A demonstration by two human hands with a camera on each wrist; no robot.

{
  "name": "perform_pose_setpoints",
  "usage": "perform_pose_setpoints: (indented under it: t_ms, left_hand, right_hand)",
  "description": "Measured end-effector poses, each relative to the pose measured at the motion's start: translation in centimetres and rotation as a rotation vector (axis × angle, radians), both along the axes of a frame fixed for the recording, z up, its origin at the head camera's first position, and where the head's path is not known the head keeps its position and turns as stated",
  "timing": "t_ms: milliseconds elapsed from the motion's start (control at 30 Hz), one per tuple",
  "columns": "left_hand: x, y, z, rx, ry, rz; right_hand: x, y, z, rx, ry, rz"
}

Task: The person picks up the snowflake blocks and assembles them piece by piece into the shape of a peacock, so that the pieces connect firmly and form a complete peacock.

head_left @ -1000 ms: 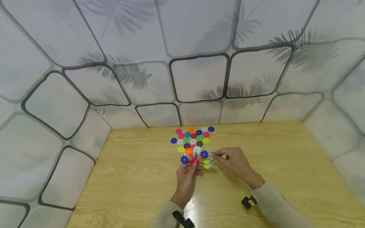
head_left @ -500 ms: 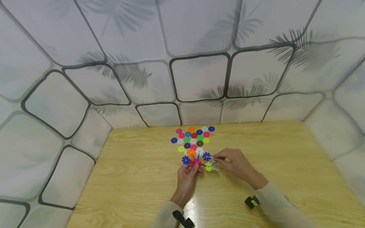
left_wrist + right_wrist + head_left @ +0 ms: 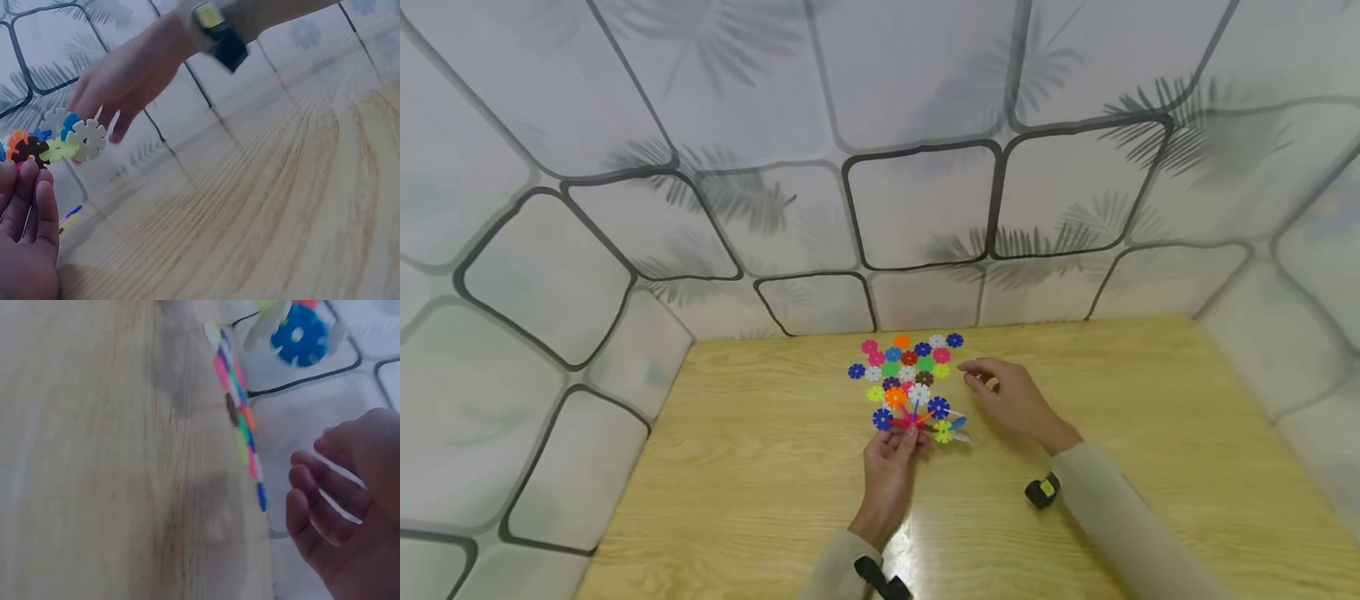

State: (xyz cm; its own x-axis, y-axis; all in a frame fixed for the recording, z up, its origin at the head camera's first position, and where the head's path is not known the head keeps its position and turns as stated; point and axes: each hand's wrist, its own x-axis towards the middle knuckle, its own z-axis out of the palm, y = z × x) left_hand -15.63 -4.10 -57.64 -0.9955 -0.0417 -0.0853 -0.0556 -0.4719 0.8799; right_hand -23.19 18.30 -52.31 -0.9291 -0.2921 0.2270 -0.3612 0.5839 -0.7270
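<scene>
My left hand (image 3: 889,479) pinches a cluster of interlocked snowflake discs (image 3: 937,407) above the table, with the thumb over the pink one near its centre. Orange, white, blue and yellow discs jut outward from it. In the left wrist view a brown disc (image 3: 30,152), a yellow disc (image 3: 61,149) and a white disc (image 3: 87,139) join up at the fingertips. To the right of the cluster is my right hand (image 3: 1018,404), apart from it, its fingers loosely bent (image 3: 350,512) with nothing seen between them.
Many-coloured loose snowflake discs (image 3: 909,357) lie flat beyond the cluster, close to the table's far edge. A patterned curtain (image 3: 925,208) rises behind the wooden table (image 3: 737,467) and at both sides. Each wrist wears a black strap camera (image 3: 1042,492).
My right hand has let go of the cluster's right side and moved up and away toward the loose discs. The left hand keeps its hold in nearly the same place.
</scene>
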Motion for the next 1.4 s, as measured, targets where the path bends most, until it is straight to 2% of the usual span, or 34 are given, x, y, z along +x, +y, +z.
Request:
perform_pose_setpoints:
  t_ms: [133, 267, 333, 433, 567, 667, 767, 933, 1100, 1400]
  left_hand:
    - [0.1, -0.3, 0.2, -0.003, 0.012, 0.01]
    - [0.3, -0.2, 0.9, -0.003, 0.016, 0.01]
    - [0.4, -0.1, 1.1, 0.004, 0.006, 0.007]
    - [0.2, -0.1, 0.7, 0.006, 0.007, 0.004]
    - [-0.2, -0.2, 0.2, -0.014, 0.027, 0.002]
    - [-0.1, -0.1, 0.3, -0.019, 0.025, 0.005]
    - [-0.1, 0.0, 0.2, -0.023, 0.008, 0.014]
    - [-0.3, 0.0, -0.2, -0.042, -0.009, 0.023]
    - [-0.3, 0.0, -0.2, -0.053, 0.013, 0.018]
    - [-0.2, -0.1, -0.1, -0.055, 0.015, 0.013]
  right_hand:
    - [-3.1, -1.5, -1.4, 0.146, -0.062, 0.056]
    - [-4.5, -3.0, -2.2, 0.306, -0.065, 0.073]
    - [-4.4, -3.4, -2.2, 0.327, -0.063, 0.056]
    - [-3.9, -3.5, -1.8, 0.281, -0.084, 0.053]
    - [-3.0, -2.8, -1.0, 0.196, -0.147, 0.086]
    - [-2.2, -1.9, -0.7, 0.153, -0.217, 0.097]
    - [-1.3, -0.8, -0.5, 0.123, -0.242, 0.101]
    - [0.2, 0.7, 0.5, 0.042, -0.143, 0.098]
    - [1.3, 1.3, 1.3, -0.027, -0.03, 0.09]
    - [2.5, 0.8, 1.5, -0.051, 0.123, 0.184]
